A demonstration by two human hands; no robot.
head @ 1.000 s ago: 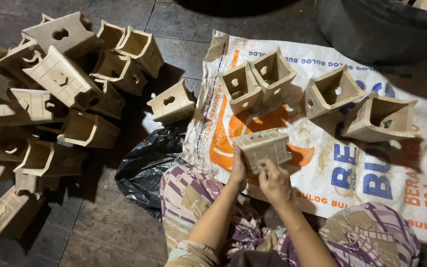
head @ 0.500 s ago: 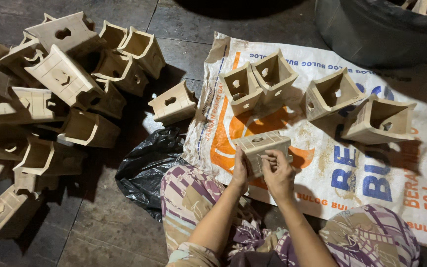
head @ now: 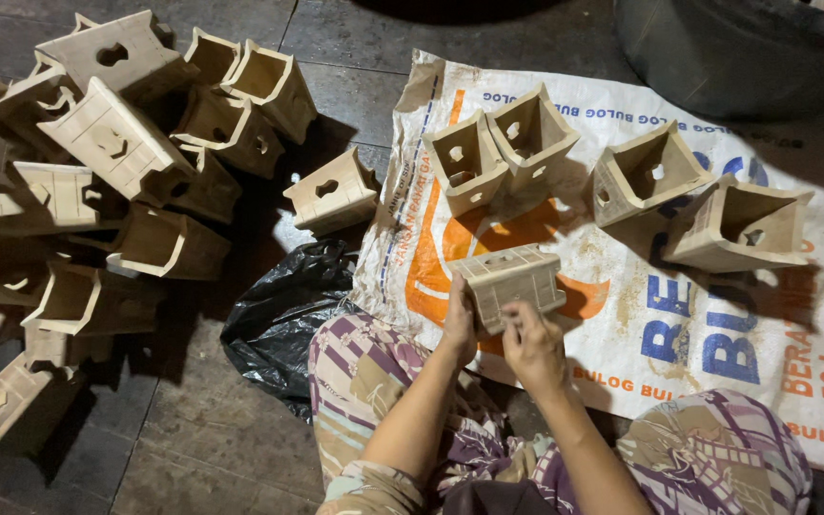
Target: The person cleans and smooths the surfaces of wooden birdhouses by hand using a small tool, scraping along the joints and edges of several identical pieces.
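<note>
Head view — both hands [head: 498,334] grip wooden box [head: 510,279].

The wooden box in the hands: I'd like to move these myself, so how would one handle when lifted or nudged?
The wooden box probably stays stiff, with flat board sides. It seems light: the left hand grips one end while the right hand only touches its face. Tapered and hollow like those on the sack, it would likelier tip than roll.

Floor workshop: piled unfinished wooden boxes [head: 116,143]
</note>
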